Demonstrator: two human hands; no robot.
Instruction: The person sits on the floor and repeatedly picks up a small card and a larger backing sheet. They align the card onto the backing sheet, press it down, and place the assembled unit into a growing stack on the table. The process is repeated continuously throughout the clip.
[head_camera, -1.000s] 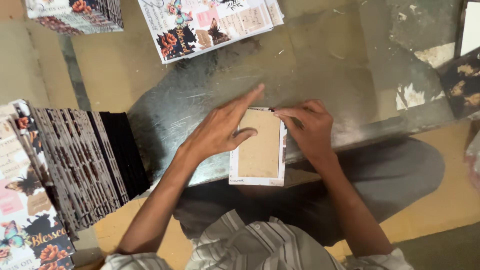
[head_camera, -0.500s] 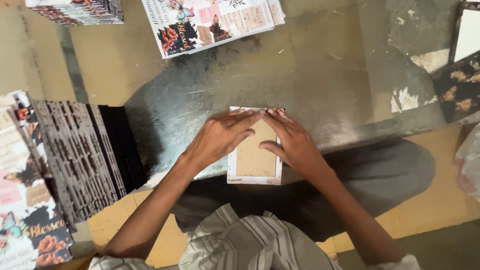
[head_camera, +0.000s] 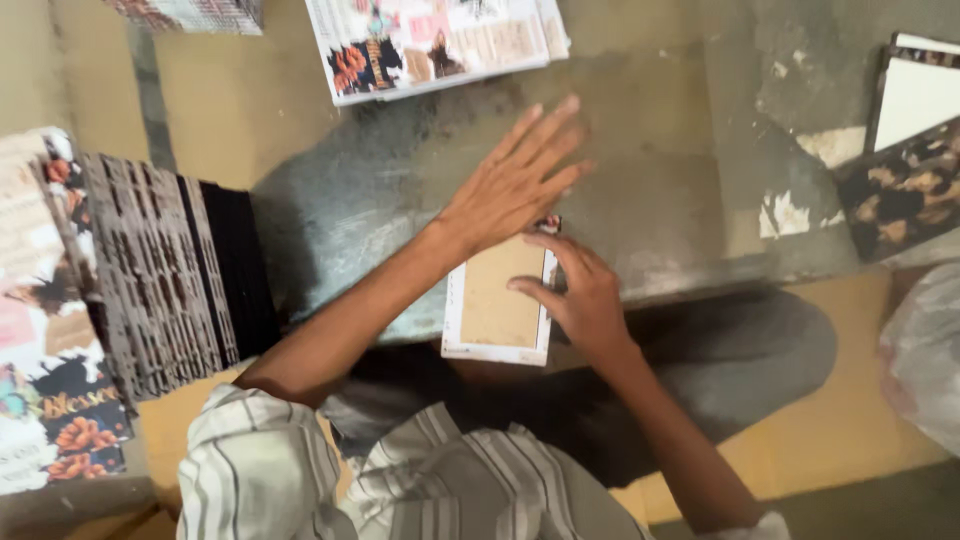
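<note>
A small rectangular card, brown with a white border, lies on a worn grey board. My right hand rests on its right edge, fingers pressing the card down. My left hand is raised just beyond the card's top edge, fingers spread and stretched toward the upper right, holding nothing. A bit of patterned paper shows at the card's top right corner.
A printed floral sheet stack lies at the top. A fanned row of dark patterned cards sits at the left beside floral prints. A white-and-patterned frame is at the right, with a plastic bag below it.
My left hand has lifted off the card's top edge and reached up and to the right with fingers spread. The right hand has shifted to the card's right edge.
</note>
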